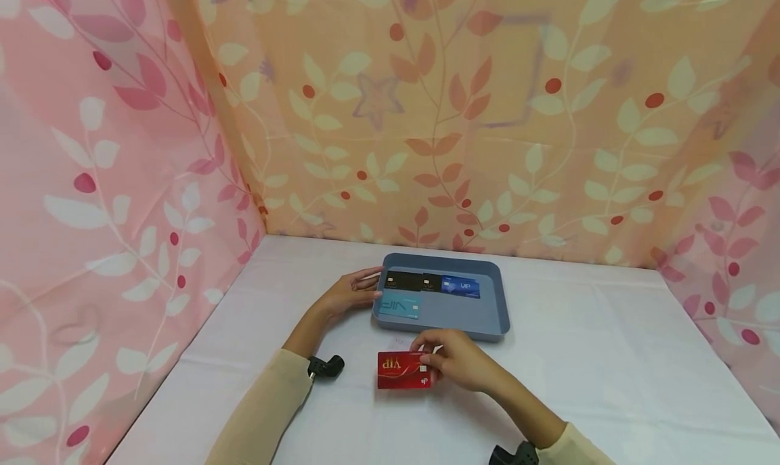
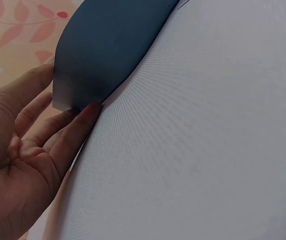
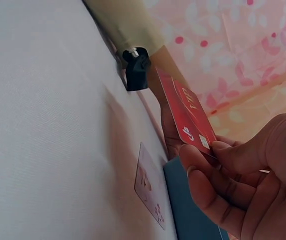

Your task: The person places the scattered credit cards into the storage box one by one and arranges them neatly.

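Observation:
My right hand (image 1: pixel 460 360) pinches a red VIP card (image 1: pixel 399 371) by one end between thumb and fingers, raised over the white tablecloth in front of the tray. In the right wrist view, the red card (image 3: pixel 187 112) is tilted above the cloth. My left hand (image 1: pixel 350 294) rests against the left side of a blue-grey tray (image 1: pixel 451 325), its fingers (image 2: pixel 75 135) at the outer wall in the left wrist view. Inside the tray lie two black cards (image 1: pixel 403 281), a blue VIP card (image 1: pixel 461 286) and a teal VIP card (image 1: pixel 399 305).
A pale pink card (image 3: pixel 150 187) lies on the cloth close to the tray's near side, partly behind the right hand in the head view. Floral curtains (image 1: pixel 426 113) stand behind and on both sides of the white table (image 1: pixel 609 357).

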`<act>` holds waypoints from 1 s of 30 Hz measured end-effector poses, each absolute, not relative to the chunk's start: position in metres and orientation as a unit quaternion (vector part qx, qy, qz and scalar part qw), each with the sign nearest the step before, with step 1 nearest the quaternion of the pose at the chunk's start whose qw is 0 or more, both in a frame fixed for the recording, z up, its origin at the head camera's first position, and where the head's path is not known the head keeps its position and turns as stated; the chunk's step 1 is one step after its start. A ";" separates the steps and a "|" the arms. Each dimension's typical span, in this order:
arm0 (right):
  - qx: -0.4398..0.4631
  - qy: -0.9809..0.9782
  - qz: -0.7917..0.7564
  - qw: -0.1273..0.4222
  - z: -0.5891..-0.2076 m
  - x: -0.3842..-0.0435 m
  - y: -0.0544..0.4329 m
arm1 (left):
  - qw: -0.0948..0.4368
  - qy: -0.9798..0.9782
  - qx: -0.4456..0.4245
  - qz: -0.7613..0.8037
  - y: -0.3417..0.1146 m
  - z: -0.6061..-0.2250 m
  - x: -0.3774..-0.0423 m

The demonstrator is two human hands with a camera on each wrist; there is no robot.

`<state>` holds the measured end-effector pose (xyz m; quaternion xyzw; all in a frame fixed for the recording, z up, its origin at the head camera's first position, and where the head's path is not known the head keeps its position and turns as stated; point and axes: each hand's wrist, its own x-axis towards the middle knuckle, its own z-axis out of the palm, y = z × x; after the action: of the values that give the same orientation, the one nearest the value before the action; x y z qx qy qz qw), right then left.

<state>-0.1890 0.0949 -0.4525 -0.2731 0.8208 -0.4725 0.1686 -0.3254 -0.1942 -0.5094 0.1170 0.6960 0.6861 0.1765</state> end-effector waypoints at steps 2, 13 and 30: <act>-0.268 0.825 -0.468 0.166 -0.451 -0.189 0.096 | 0.176 0.697 0.112 0.686 -0.194 -0.510 -0.325; -0.247 0.827 -0.479 0.162 -0.431 -0.191 0.103 | 0.176 0.697 0.111 0.686 -0.193 -0.509 -0.324; -0.253 0.830 -0.479 0.132 -0.413 -0.202 0.118 | 0.177 0.695 0.114 0.688 -0.194 -0.513 -0.326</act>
<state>-0.2025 0.1184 -0.4131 -0.2526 0.8303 -0.4789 0.1317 -0.3263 -0.1940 -0.5125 0.1135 0.6948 0.6877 0.1773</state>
